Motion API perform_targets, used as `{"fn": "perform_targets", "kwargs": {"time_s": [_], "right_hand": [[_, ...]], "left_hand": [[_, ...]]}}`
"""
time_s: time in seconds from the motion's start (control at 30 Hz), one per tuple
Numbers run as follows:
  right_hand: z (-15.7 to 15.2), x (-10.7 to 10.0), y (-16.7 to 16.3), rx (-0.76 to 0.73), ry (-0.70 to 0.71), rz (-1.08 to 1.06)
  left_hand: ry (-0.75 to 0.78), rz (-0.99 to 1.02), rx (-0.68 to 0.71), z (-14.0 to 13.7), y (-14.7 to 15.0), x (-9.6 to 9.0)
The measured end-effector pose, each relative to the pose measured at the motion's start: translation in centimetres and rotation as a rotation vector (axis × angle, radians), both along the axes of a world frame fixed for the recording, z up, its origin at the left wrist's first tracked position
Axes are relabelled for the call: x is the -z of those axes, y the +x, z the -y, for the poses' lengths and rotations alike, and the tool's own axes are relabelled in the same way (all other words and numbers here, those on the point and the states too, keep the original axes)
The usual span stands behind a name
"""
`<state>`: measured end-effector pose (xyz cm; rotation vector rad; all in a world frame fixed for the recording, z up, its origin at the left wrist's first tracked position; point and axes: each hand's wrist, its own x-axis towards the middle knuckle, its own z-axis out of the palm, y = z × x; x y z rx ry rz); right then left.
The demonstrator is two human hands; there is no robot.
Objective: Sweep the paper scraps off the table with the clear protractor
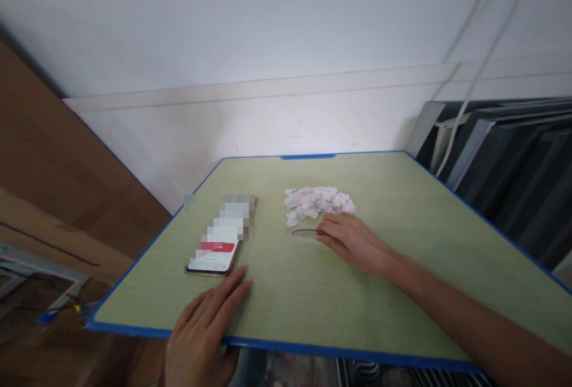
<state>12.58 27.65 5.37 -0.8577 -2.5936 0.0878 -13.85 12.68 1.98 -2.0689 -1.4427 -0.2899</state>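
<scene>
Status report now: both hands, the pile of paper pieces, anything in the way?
Left hand flat at table edge, fingertips near phone. Right hand flat beside paper pile, fingertips by a thin dark object. Nothing held, nothing between.

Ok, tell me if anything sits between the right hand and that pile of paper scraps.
Nothing visible does. The right hand lies flat on the table, its fingertips at the near edge of the paper scraps; whether they touch is unclear.

Soft, even daylight; slight blur
</scene>
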Motion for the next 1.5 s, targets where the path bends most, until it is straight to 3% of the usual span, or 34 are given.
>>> {"fn": "perform_targets", "kwargs": {"time_s": [0.3, 0.53, 0.8, 1.07, 1.13, 1.33, 1.5], "right_hand": [[-0.3, -0.2, -1.0, 0.076, 0.054, 0.043], [0.1, -0.3, -0.7, -0.055, 0.016, -0.015], [0.3, -0.1, -1.2, -0.006, -0.02, -0.048], [2.0, -1.3, -1.2, -0.285, -0.206, -0.106], [2.0, -1.2, -1.2, -0.228, -0.257, -0.16], [0.9, -0.9, -1.3, 0.181, -0.386, -0.155], [2.6, -1.3, -2.2, 0.143, -0.438, -0.056]], "left_hand": [[0.009, -0.008, 0.013, 0.1, -0.1, -0.3], [-0.008, -0.008, 0.009, 0.1, -0.1, -0.1], [0.017, 0.007, 0.017, 0.0, -0.2, 0.0], [0.002, -0.023, 0.002, 0.1, -0.2, -0.1], [-0.004, -0.022, 0.0, 0.2, -0.3, -0.1], [0.009, -0.01, 0.005, 0.2, -0.2, 0.0], [0.014, 0.041, 0.009, 0.2, 0.1, -0.1]]}}
